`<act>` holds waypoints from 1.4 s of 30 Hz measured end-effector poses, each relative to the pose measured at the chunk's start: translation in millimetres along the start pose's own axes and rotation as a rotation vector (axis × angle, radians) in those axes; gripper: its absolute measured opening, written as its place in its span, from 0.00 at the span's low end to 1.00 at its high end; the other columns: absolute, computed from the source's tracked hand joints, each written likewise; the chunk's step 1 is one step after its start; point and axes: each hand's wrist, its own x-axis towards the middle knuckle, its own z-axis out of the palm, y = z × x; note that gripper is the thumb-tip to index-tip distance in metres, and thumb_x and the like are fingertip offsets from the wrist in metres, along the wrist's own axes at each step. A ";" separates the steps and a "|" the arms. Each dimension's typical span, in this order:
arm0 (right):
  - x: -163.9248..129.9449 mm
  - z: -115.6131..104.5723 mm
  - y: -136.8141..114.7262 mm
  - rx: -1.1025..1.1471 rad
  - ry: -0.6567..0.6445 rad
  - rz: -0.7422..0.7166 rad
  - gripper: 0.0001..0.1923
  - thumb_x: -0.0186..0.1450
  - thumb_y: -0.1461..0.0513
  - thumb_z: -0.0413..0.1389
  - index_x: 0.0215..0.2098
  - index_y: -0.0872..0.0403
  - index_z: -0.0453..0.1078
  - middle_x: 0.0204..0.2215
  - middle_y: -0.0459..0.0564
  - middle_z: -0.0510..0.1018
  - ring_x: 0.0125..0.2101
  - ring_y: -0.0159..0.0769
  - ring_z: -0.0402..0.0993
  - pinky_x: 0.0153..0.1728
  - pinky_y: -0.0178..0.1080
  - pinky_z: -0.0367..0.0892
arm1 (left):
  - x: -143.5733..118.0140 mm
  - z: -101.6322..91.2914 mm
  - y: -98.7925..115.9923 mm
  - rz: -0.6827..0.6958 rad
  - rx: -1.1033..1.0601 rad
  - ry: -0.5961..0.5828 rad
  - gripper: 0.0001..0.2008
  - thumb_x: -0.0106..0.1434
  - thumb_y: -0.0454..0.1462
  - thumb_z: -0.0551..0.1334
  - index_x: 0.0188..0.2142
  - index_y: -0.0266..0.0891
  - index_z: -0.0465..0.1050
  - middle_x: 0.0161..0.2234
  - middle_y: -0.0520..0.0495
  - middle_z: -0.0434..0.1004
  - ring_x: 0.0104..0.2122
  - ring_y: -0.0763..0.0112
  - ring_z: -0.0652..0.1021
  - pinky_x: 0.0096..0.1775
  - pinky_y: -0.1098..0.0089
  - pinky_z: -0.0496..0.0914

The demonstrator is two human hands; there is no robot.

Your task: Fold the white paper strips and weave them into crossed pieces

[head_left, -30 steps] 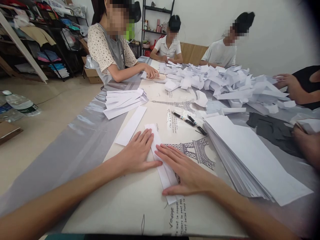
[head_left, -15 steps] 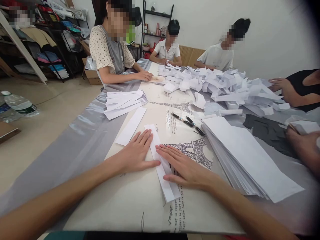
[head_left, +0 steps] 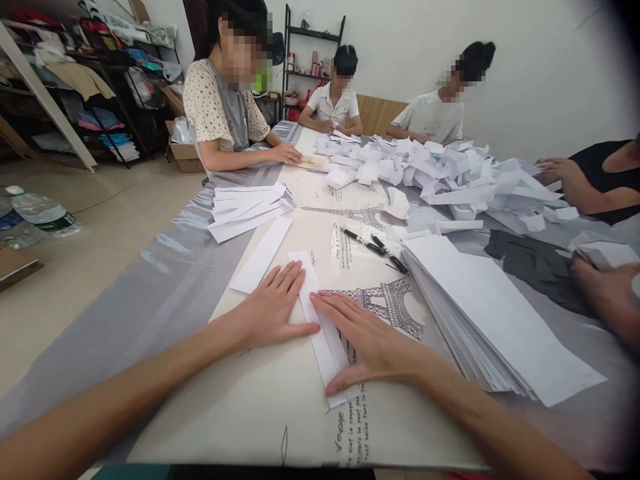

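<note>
A long white paper strip (head_left: 320,327), folded lengthwise, lies on the table in front of me. My left hand (head_left: 273,308) lies flat with spread fingers along the strip's left edge. My right hand (head_left: 367,340) presses flat on the strip's right side, its thumb near the strip's near end. A single flat white strip (head_left: 261,253) lies just beyond my left hand. A thick stack of white paper sheets (head_left: 495,313) sits to the right of my right hand.
A fanned bundle of strips (head_left: 245,208) lies at the left. Two black pens (head_left: 375,243) lie past the strip. A big heap of folded paper pieces (head_left: 450,177) fills the far right. Several people sit around the table; another person's hand (head_left: 603,290) is at the right edge.
My right hand slid a little back along the strip toward me, its thumb now near the strip's near end. My left hand has stayed in place.
</note>
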 end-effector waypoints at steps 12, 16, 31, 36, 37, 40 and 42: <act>-1.0 2.8 6.0 -0.057 0.072 -0.131 0.56 0.62 0.39 0.63 0.76 0.56 0.45 0.73 0.59 0.55 0.72 0.50 0.50 0.72 0.55 0.44 | 2.0 -4.9 -1.6 -0.024 0.013 -0.017 0.56 0.65 0.70 0.45 0.73 0.26 0.42 0.74 0.29 0.41 0.73 0.46 0.48 0.70 0.52 0.44; -5.7 -1.6 3.1 0.010 0.101 -0.169 0.44 0.62 0.42 0.64 0.69 0.54 0.63 0.67 0.57 0.67 0.68 0.49 0.61 0.71 0.55 0.49 | 3.9 -7.9 -2.6 -0.027 0.006 -0.014 0.58 0.62 0.72 0.45 0.74 0.27 0.42 0.74 0.29 0.42 0.73 0.46 0.49 0.69 0.53 0.45; 27.5 11.8 7.2 0.055 0.231 0.013 0.24 0.78 0.57 0.45 0.70 0.50 0.60 0.66 0.51 0.69 0.68 0.42 0.60 0.69 0.56 0.57 | 4.3 -2.7 -7.4 -0.009 -0.009 0.010 0.59 0.62 0.72 0.48 0.73 0.25 0.43 0.73 0.27 0.42 0.73 0.45 0.48 0.69 0.52 0.47; 19.2 13.9 3.9 0.053 0.260 0.019 0.24 0.78 0.59 0.45 0.71 0.48 0.60 0.66 0.50 0.69 0.67 0.43 0.64 0.67 0.56 0.60 | -2.5 -2.2 -0.2 0.070 0.040 0.119 0.50 0.67 0.68 0.47 0.69 0.28 0.57 0.70 0.26 0.55 0.71 0.40 0.56 0.67 0.47 0.52; 19.5 14.6 4.6 0.059 0.273 0.016 0.24 0.78 0.60 0.45 0.70 0.48 0.61 0.66 0.50 0.70 0.66 0.43 0.64 0.67 0.56 0.61 | -4.1 -2.7 1.7 0.093 0.049 0.130 0.47 0.69 0.66 0.47 0.68 0.28 0.59 0.69 0.26 0.58 0.70 0.41 0.58 0.67 0.48 0.53; 22.9 17.2 7.1 0.082 0.297 0.009 0.23 0.78 0.60 0.46 0.69 0.49 0.63 0.64 0.50 0.72 0.65 0.42 0.66 0.66 0.55 0.62 | -6.0 -6.3 4.3 0.149 0.084 0.142 0.42 0.71 0.63 0.48 0.65 0.28 0.62 0.66 0.26 0.63 0.67 0.42 0.63 0.67 0.47 0.54; 25.8 18.4 8.0 0.087 0.320 0.014 0.22 0.77 0.60 0.48 0.67 0.50 0.66 0.62 0.51 0.74 0.64 0.43 0.68 0.65 0.54 0.64 | -4.2 -10.7 2.0 0.168 0.099 0.148 0.41 0.71 0.62 0.50 0.64 0.28 0.65 0.65 0.27 0.66 0.67 0.41 0.64 0.66 0.45 0.55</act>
